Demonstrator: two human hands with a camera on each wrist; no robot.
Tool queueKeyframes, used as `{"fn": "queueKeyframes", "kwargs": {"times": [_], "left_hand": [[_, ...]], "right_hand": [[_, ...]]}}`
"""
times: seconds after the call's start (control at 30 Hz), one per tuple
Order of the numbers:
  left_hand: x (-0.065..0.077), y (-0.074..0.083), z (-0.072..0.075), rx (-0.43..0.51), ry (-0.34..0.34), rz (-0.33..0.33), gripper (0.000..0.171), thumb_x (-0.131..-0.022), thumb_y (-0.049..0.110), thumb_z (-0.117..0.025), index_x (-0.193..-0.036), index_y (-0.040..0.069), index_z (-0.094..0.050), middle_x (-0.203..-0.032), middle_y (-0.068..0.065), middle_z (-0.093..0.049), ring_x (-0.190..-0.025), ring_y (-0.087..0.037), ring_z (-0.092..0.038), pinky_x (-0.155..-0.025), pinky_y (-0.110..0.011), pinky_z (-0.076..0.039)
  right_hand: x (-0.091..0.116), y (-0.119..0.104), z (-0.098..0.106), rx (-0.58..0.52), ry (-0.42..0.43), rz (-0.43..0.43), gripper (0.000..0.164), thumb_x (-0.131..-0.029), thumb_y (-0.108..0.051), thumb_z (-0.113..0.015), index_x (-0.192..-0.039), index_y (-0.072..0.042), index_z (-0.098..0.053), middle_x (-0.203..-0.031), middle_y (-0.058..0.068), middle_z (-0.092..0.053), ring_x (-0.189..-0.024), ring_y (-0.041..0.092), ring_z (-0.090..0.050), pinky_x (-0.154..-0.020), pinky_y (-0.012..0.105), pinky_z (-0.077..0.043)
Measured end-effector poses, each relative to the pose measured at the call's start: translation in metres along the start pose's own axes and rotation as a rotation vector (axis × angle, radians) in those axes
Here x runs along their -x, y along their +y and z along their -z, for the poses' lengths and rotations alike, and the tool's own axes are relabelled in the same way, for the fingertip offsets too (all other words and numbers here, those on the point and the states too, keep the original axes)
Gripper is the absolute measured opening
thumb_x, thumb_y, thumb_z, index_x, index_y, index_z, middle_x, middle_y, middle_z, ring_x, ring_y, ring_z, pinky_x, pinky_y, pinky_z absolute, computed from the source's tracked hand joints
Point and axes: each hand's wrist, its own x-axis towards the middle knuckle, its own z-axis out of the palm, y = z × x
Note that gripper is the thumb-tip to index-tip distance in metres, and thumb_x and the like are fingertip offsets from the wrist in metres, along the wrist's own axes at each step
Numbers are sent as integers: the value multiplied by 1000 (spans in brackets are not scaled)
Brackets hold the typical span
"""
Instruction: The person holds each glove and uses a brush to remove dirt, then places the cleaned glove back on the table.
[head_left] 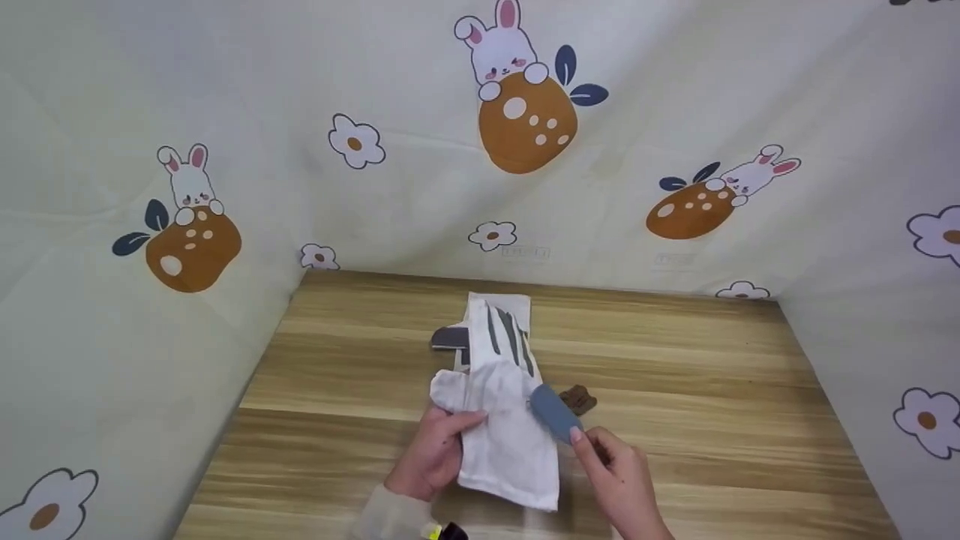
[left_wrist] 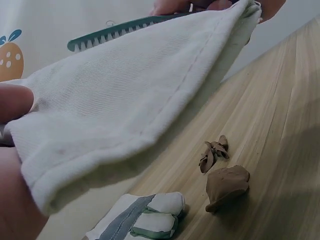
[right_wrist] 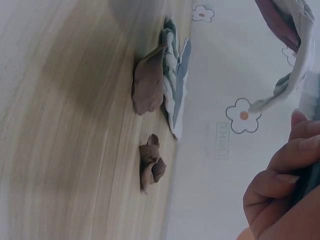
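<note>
A white cloth glove point(head_left: 514, 450) with dark green stripes on its fingers hangs over the wooden table, fingers away from me and cuff toward me. My left hand point(head_left: 433, 450) grips its left edge below the thumb, its own thumb lying on top of the cloth. In my right hand point(head_left: 621, 476) is a blue-grey brush point(head_left: 553, 414), pinched at its near end. Its short pale bristles face the glove in the left wrist view, and its far end overlaps the glove's right side. The second glove point(left_wrist: 157, 215), white with grey and green parts, lies on the table behind.
Two brown clay-like lumps sit on the table: a larger lump point(left_wrist: 227, 187) beside the lying glove and a smaller crumpled lump point(left_wrist: 215, 152). The wooden table point(head_left: 712, 420) is bounded at the back and sides by pale cloth walls point(head_left: 405, 202) printed with rabbits and flowers.
</note>
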Motion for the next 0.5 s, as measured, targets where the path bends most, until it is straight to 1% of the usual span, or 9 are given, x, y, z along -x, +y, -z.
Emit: {"fn": "queueKeyframes", "kwargs": {"times": [0.13,0.23,0.3,0.4,0.5], "left_hand": [[-1,2,1,8,4,-11,46,-81,-9,-53,-122,1,-32,-118,-16,-48,-108,-30,-49,-97,-43,-37],[-1,2,2,8,10,-7,48,-81,-9,-53,-124,0,-31,-119,-17,-48,-109,-31,-49,-97,-44,-37],[-1,0,1,3,14,-2,49,-81,-9,-53,-124,0,-31,-119,-17,-48,-109,-31,-49,-97,-44,-38],[-2,-2,1,4,9,-3,49,-81,-9,-53,-124,1,-32,-119,-17,-48,-109,-31,-49,-97,-44,-37],[-1,-4,0,11,-5,-4,48,-81,-9,-54,-123,2,-33,-119,-17,-48,-109,-31,-49,-98,-44,-37]], "right_hand": [[-3,2,4,39,-7,-95,42,-83,-57,-51,-70,-18,-61,-58,-2,-50,-53,13,-46,-45,23,-37],[-3,1,6,32,-3,-129,44,-84,-58,-49,-73,-16,-62,-60,-1,-51,-55,14,-46,-46,23,-39],[-1,-1,6,8,10,-110,43,-85,-55,-50,-74,-16,-62,-60,-1,-51,-55,14,-47,-46,23,-39],[1,-4,4,-21,15,-35,36,-86,-50,-52,-73,-19,-62,-57,-2,-50,-53,13,-46,-45,23,-39],[1,-4,0,-18,11,34,30,-87,-47,-54,-71,-22,-61,-55,-5,-49,-50,12,-45,-44,23,-39]]}}
